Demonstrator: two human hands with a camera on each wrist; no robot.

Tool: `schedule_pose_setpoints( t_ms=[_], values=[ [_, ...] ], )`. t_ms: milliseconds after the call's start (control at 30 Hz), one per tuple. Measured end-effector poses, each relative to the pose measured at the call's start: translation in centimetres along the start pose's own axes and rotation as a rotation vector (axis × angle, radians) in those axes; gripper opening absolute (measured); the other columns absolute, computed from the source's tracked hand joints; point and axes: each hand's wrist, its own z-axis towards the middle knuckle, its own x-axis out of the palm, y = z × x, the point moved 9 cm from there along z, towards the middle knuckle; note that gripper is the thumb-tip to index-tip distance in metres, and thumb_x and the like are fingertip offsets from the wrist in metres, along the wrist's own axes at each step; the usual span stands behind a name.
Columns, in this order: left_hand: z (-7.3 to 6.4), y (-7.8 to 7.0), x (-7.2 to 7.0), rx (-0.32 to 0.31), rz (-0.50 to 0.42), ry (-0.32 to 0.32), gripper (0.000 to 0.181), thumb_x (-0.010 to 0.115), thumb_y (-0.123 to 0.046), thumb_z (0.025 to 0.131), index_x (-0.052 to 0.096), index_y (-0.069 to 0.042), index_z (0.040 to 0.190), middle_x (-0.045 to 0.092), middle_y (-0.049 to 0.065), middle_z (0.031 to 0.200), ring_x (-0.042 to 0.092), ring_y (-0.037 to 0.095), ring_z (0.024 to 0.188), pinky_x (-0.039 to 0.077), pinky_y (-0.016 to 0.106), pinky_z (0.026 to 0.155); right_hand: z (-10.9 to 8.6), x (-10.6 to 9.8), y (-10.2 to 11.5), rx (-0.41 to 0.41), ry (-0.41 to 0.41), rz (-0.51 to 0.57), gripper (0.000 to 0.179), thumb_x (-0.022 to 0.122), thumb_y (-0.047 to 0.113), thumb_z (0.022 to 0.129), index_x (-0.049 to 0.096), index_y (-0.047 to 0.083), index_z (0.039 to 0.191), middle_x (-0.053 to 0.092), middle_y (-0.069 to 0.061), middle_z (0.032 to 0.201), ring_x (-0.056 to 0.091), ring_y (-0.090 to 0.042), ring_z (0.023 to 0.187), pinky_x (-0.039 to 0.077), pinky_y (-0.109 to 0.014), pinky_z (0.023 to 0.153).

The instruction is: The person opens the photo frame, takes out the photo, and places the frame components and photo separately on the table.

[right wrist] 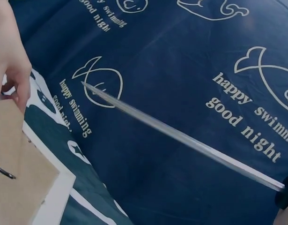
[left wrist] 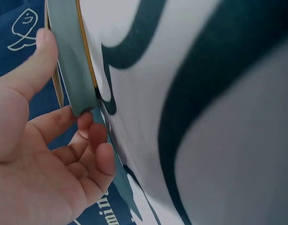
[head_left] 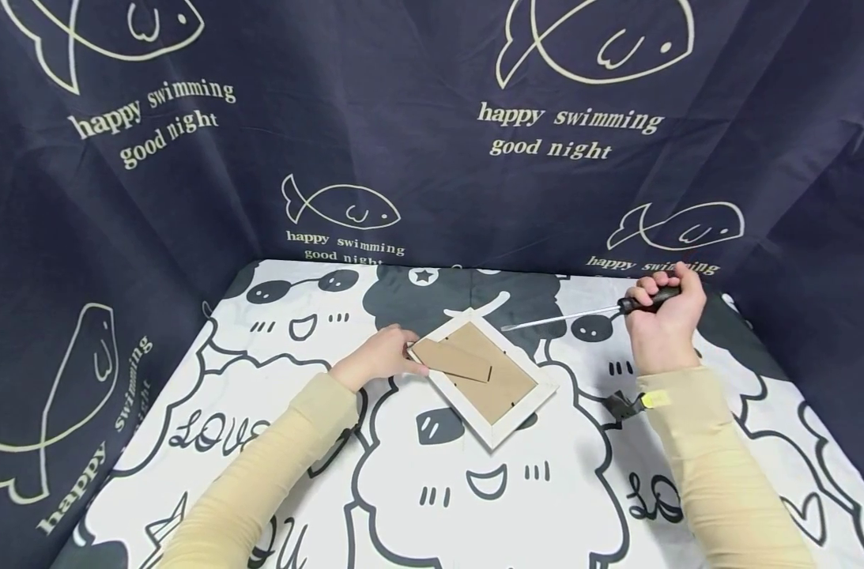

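Note:
A white picture frame [head_left: 517, 416] lies back side up on the printed cloth, turned cornerwise. Its brown backing board [head_left: 506, 387] carries a stand flap [head_left: 456, 359], and small dark tabs show along the edges. My left hand [head_left: 383, 354] grips the frame's left corner; in the left wrist view the thumb is on the back side and the fingers curl at the corner. My right hand [head_left: 662, 320] holds a screwdriver [head_left: 563, 318] by its black handle. The long metal shaft [right wrist: 181, 136] points left, its tip above the frame's far right side, apart from it.
The table is covered by a white and dark cartoon cloth [head_left: 488, 506]. Dark blue curtains [head_left: 432, 118] with fish prints hang behind and at both sides, close to the table's far edge. A black strap with a yellow tag [head_left: 655, 398] is on the right wrist.

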Motion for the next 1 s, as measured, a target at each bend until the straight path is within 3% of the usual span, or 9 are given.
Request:
schedule_pose_setpoints(
  t_ms=[200, 333, 433, 600, 800, 1000],
  values=[
    [0.0, -0.3, 0.4, -0.066, 0.01, -0.003, 0.064, 0.081, -0.047, 0.068, 0.065, -0.003, 0.111, 0.064, 0.005, 0.092, 0.049, 0.02, 0.087, 0.044, 0.036, 0.083, 0.4, -1.5, -0.8, -0.024, -0.009, 0.061, 0.028, 0.057, 0.004, 0.072, 0.038, 0.003, 0.051, 0.039, -0.007, 0.048, 0.031, -0.02, 0.042, 0.024, -0.028, 0.037],
    [-0.2, -0.1, 0.6, -0.119, -0.033, -0.039, 0.072, 0.081, -0.048, 0.068, 0.061, 0.002, 0.117, 0.064, 0.011, 0.101, 0.052, 0.026, 0.097, 0.044, 0.039, 0.089, 0.6, -3.0, -1.1, -0.055, -0.018, 0.069, 0.033, 0.056, 0.009, 0.075, 0.036, 0.005, 0.049, 0.034, -0.006, 0.041, 0.025, -0.018, 0.035, 0.02, -0.028, 0.035],
    [-0.4, 0.2, 0.7, -0.153, -0.056, -0.074, 0.075, 0.08, -0.047, 0.069, 0.059, 0.005, 0.12, 0.063, 0.015, 0.106, 0.053, 0.03, 0.103, 0.044, 0.041, 0.093, 0.6, -4.1, -1.8, -0.061, -0.009, 0.119, 0.037, 0.053, 0.022, 0.079, 0.036, 0.006, 0.051, 0.032, -0.006, 0.04, 0.023, -0.019, 0.035, 0.017, -0.029, 0.036],
    [-0.6, 0.3, 1.0, -0.192, -0.096, -0.103, 0.07, 0.081, -0.043, 0.07, 0.06, 0.004, 0.118, 0.063, 0.015, 0.105, 0.052, 0.031, 0.103, 0.043, 0.041, 0.091, 0.6, -5.2, -3.6, -0.045, 0.032, 0.202, 0.038, 0.046, 0.03, 0.08, 0.035, 0.006, 0.052, 0.03, -0.007, 0.04, 0.023, -0.02, 0.035, 0.017, -0.03, 0.037],
    [-0.9, 0.2, 1.1, -0.232, -0.075, -0.106, 0.07, 0.079, -0.042, 0.073, 0.058, 0.003, 0.122, 0.059, 0.018, 0.113, 0.05, 0.033, 0.107, 0.043, 0.043, 0.093, 0.6, -6.1, -5.0, -0.094, 0.085, 0.172, 0.036, 0.037, 0.022, 0.084, 0.035, 0.007, 0.051, 0.031, -0.006, 0.039, 0.023, -0.018, 0.034, 0.018, -0.029, 0.036],
    [-1.0, 0.0, 1.2, -0.262, -0.036, -0.085, 0.073, 0.077, -0.043, 0.075, 0.054, 0.004, 0.126, 0.054, 0.021, 0.12, 0.047, 0.036, 0.113, 0.043, 0.047, 0.094, 0.6, -7.2, -5.6, -0.16, 0.106, 0.122, 0.023, 0.042, 0.016, 0.072, 0.034, 0.008, 0.052, 0.028, -0.004, 0.04, 0.022, -0.017, 0.035, 0.017, -0.028, 0.037]
  ],
)
